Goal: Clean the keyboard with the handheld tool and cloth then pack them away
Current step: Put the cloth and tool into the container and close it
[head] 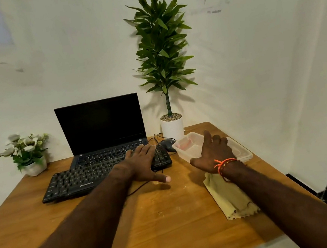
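**Two flat hands at the far side of the desk**

We see a clear plastic box [186, 144] near the far right corner of the desk [164, 222]. Something pink lies inside it; we cannot tell what it is. Our right hand [213, 150] hovers over the box, fingers spread, holding nothing. Our left hand [143, 162] lies flat on the right end of the black keyboard [76, 179], fingers straight. The yellow cloth [226, 200] lies by the right edge, partly under our right arm. The middle and near side of the desk are bare wood. A laptop [102, 130] stands behind the keyboard, a mouse [168, 143] beside it. A tall plant [161, 58] and a small flower pot [32, 166] stand by the white wall.
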